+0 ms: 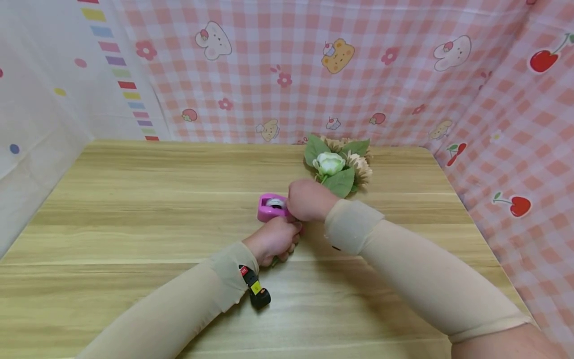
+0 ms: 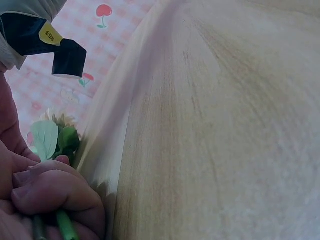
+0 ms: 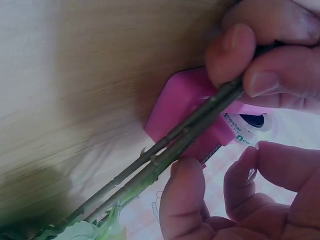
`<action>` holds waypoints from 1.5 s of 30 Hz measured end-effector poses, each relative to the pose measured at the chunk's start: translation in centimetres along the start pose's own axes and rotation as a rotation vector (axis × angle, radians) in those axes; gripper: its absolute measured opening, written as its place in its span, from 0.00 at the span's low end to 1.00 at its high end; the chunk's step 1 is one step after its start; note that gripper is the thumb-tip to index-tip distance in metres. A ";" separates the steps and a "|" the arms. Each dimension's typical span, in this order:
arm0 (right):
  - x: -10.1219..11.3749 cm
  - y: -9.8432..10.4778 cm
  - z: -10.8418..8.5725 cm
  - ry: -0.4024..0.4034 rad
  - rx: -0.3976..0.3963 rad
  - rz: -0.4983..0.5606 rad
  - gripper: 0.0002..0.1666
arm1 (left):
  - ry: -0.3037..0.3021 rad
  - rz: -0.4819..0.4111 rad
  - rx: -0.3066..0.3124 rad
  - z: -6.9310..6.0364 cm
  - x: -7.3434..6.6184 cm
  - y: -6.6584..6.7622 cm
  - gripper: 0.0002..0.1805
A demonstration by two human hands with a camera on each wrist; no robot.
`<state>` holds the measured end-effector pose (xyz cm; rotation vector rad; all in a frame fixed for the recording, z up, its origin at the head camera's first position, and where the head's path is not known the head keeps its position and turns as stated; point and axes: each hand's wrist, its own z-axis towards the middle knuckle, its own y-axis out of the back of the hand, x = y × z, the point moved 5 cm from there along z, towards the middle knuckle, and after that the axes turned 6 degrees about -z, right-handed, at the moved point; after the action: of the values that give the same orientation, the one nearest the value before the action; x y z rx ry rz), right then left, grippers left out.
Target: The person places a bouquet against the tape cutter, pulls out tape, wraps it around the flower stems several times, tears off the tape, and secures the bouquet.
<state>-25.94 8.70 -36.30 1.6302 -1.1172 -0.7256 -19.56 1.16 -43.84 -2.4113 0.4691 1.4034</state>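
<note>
"Gingham cloth (image 1: pixel 251 75) backs the wooden table (image 1: pixel 134 214). Artificial flowers (image 1: pixel 329 163)?"
"Past the right hand (image 1: pixel 310 200), left hand (image 1: pixel 274 238) pinching their stems (image 3: pixel 172 151)."
"And the right?"
"Fingers (image 3: pixel 186 190) curled beside the tape dispenser (image 1: pixel 264 213); pinching anything, can't tell."

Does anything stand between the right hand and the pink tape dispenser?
Nothing visible does. In the head view, the right hand is close beside the tape dispenser. In the right wrist view, the stems held by the left hand cross before the dispenser, but the right hand lies beside them.
</note>
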 end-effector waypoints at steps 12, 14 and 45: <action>-0.3 0.1 0.6 -0.051 0.047 0.038 0.17 | -0.012 0.004 0.022 0.1 0.0 0.1 0.13; -0.3 0.1 0.6 -0.059 0.050 0.057 0.19 | -0.012 0.006 0.019 0.1 0.1 0.1 0.13; -2.6 0.2 -0.1 -0.113 0.002 0.282 0.08 | 0.020 0.022 -0.018 0.1 0.2 0.0 0.17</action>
<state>-26.93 11.07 -36.18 1.4089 -1.3956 -0.6370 -19.51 1.18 -44.00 -2.4440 0.4918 1.3994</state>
